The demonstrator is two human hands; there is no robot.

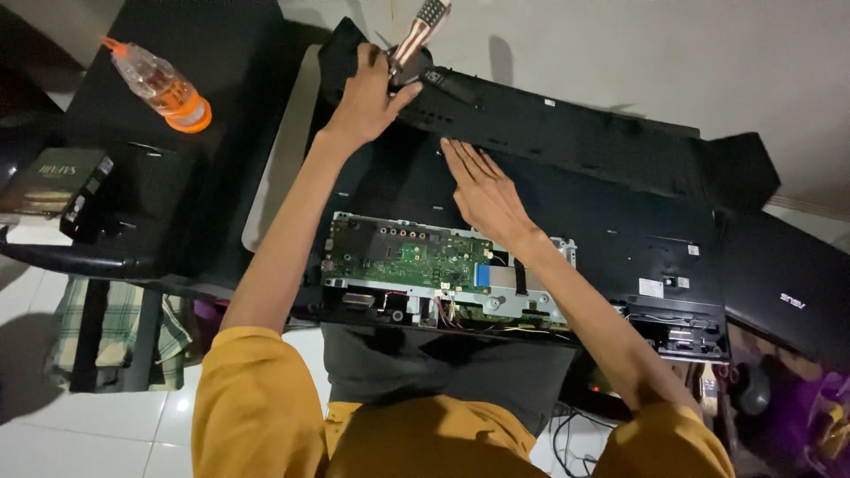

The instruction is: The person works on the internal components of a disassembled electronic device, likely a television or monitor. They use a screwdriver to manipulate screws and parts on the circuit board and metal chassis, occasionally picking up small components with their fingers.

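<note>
Head view: left hand [367, 97] closed around a screwdriver [416, 40] with a striped handle, at the far left corner of the black panel back [575, 168]; tool's long axis runs away from the person, handle pointing up and slightly right, tip hidden by fingers, probably on the panel. Right hand [485, 190] flat, fingers spread, pressing the panel's middle. Panel lies lengthwise left to right, near edge over the lap. One green circuit board [403, 257] exposed along near edge. One orange-capped bottle [159, 84] on the dark side table [177, 177] left. Open panel surface toward right edge.
</note>
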